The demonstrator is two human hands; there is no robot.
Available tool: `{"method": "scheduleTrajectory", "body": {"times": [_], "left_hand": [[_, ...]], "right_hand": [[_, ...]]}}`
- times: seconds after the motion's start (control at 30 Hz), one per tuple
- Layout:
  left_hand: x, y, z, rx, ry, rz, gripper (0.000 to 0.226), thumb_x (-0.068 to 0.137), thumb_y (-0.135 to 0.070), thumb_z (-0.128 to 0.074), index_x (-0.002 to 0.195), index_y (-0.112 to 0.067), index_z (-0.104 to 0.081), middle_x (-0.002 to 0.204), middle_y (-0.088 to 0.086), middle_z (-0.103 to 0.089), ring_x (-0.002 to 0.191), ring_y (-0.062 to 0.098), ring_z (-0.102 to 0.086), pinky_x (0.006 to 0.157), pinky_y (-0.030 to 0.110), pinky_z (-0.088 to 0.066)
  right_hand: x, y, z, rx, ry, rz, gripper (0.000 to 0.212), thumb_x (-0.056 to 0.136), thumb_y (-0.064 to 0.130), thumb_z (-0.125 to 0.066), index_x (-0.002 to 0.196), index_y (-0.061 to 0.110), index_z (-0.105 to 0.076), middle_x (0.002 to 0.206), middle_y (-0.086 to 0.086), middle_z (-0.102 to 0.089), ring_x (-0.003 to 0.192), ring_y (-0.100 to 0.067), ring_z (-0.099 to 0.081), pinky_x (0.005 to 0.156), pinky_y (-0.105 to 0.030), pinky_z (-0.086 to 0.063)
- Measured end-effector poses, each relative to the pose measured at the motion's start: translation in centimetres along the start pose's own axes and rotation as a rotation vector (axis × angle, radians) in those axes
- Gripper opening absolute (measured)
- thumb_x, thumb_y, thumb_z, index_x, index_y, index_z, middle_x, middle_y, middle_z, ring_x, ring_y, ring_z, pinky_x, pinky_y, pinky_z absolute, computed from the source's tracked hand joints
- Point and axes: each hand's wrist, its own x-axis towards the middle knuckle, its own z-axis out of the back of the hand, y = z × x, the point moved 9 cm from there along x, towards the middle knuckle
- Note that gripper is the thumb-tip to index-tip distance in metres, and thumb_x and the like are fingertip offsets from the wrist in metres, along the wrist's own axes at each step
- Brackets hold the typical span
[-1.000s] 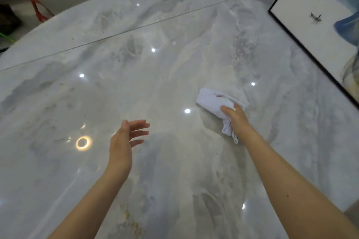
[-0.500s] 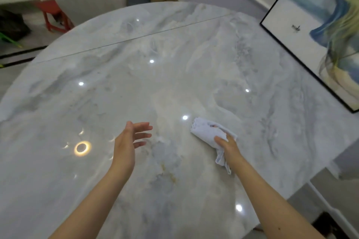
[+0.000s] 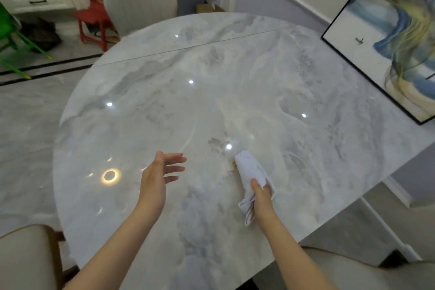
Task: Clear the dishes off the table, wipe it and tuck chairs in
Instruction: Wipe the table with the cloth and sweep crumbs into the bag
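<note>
Head view shows the round marble table (image 3: 270,92) with no dishes on it, so the clearing looks done and the wiping is the step in hand. Compared with a second ago, much more of the room shows: the table's near edge, the beige chair (image 3: 21,259) at its lower left corner, a second chair seat (image 3: 353,268) at lower right, and the red child's chair (image 3: 93,10) beyond the far rim. The framed painting (image 3: 386,42) leans over the table's right side. The white cloth (image 3: 253,175) has travelled from the right-centre of the tabletop toward the near edge; it lies on the marble, bunched, its tip beside a yellowish mark. The right hand (image 3: 262,198) grips the cloth's near end, fingers curled round it. The left hand (image 3: 157,179) hovers above the table, fingers straight and loosely spread, holding nothing. Judging by this pull toward the body, a wiping stroke is finishing; both near chairs are not yet tucked in.
</note>
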Motion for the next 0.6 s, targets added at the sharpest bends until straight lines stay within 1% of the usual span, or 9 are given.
{"method": "scheduleTrajectory", "body": {"times": [0.1, 0.2, 0.3, 0.37, 0.43, 0.47, 0.5, 0.53, 0.6], "left_hand": [[-0.7, -0.7, 2.1, -0.011, -0.028, -0.02, 0.049, 0.102, -0.032, -0.024, 0.087, -0.016, -0.067, 0.076, -0.008, -0.074, 0.068, 0.008, -0.067, 0.069, 0.032, -0.047], [-1.0, -1.1, 4.3, -0.02, -0.075, -0.029, 0.048, 0.102, -0.03, -0.025, 0.085, -0.015, -0.068, 0.075, -0.007, -0.073, 0.067, 0.009, -0.067, 0.068, 0.032, -0.047], [-1.3, -0.7, 6.2, -0.034, -0.11, -0.023, 0.049, 0.102, -0.032, -0.026, 0.086, -0.014, -0.068, 0.082, -0.001, -0.073, 0.071, 0.014, -0.067, 0.068, 0.032, -0.047], [-1.4, -0.4, 6.8, -0.034, -0.122, -0.018, 0.049, 0.102, -0.032, -0.026, 0.087, -0.013, -0.068, 0.087, 0.003, -0.071, 0.074, 0.018, -0.065, 0.067, 0.032, -0.046], [-1.6, -0.2, 6.9, -0.036, -0.123, -0.002, 0.049, 0.102, -0.033, -0.025, 0.086, -0.014, -0.068, 0.088, 0.004, -0.071, 0.075, 0.019, -0.064, 0.066, 0.031, -0.045], [-1.6, -0.1, 6.7, -0.033, -0.115, 0.009, 0.049, 0.102, -0.033, -0.025, 0.086, -0.015, -0.068, 0.088, 0.004, -0.071, 0.076, 0.019, -0.064, 0.066, 0.031, -0.045], [-1.6, -0.2, 6.2, -0.028, -0.102, 0.019, 0.049, 0.102, -0.034, -0.025, 0.086, -0.015, -0.067, 0.089, 0.004, -0.071, 0.076, 0.018, -0.064, 0.067, 0.031, -0.045], [-1.5, -0.3, 5.8, -0.025, -0.091, 0.028, 0.049, 0.102, -0.034, -0.025, 0.087, -0.016, -0.067, 0.09, 0.004, -0.07, 0.077, 0.018, -0.064, 0.067, 0.03, -0.045], [-1.3, -0.9, 4.4, -0.016, -0.075, 0.03, 0.049, 0.102, -0.034, -0.024, 0.088, -0.016, -0.067, 0.091, 0.003, -0.07, 0.078, 0.018, -0.063, 0.068, 0.03, -0.045]], "right_hand": [[-1.0, -0.3, -1.1, 0.119, -0.099, -0.014, 0.071, 0.076, 0.044, -0.051, 0.127, -0.005, -0.051, 0.121, -0.023, -0.058, 0.11, -0.031, -0.057, 0.09, -0.033, -0.043], [-1.6, -1.1, -2.4, 0.133, -0.087, -0.074, 0.071, 0.078, 0.045, -0.053, 0.129, -0.004, -0.05, 0.12, -0.024, -0.059, 0.106, -0.031, -0.058, 0.072, -0.028, -0.046], [-2.3, -2.3, -3.4, 0.125, -0.069, -0.143, 0.057, 0.091, 0.041, -0.05, 0.13, -0.001, -0.05, 0.119, -0.027, -0.059, 0.1, -0.03, -0.058, 0.071, -0.03, -0.045], [-2.5, -2.3, -3.2, 0.138, -0.065, -0.195, 0.049, 0.094, 0.04, -0.046, 0.108, -0.004, -0.061, 0.089, -0.024, -0.069, 0.081, -0.027, -0.063, 0.069, -0.028, -0.047], [-3.1, -1.6, -2.7, 0.161, -0.01, -0.254, 0.066, 0.094, 0.046, -0.042, 0.058, -0.006, -0.062, 0.039, -0.011, -0.056, 0.04, -0.019, -0.056, 0.043, -0.016, -0.042], [-2.9, -1.3, -1.9, 0.186, -0.013, -0.252, 0.07, 0.094, 0.046, -0.042, 0.05, -0.006, -0.058, 0.031, -0.006, -0.049, 0.032, -0.018, -0.05, 0.037, -0.015, -0.038], [-2.8, -0.4, -1.0, 0.227, -0.036, -0.223, 0.066, 0.093, 0.045, -0.044, 0.06, -0.01, -0.061, 0.033, -0.004, -0.051, 0.037, -0.02, -0.052, 0.04, -0.018, -0.039], [-2.5, 0.4, -0.1, 0.277, -0.061, -0.192, 0.057, 0.093, 0.043, -0.046, 0.083, -0.01, -0.065, 0.043, -0.004, -0.059, 0.049, -0.023, -0.055, 0.048, -0.023, -0.043], [-2.2, 2.3, 1.4, 0.383, -0.075, -0.164, 0.037, 0.094, 0.041, -0.047, 0.108, 0.01, -0.061, 0.068, -0.003, -0.067, 0.071, -0.022, -0.057, 0.065, -0.029, -0.045]]}}
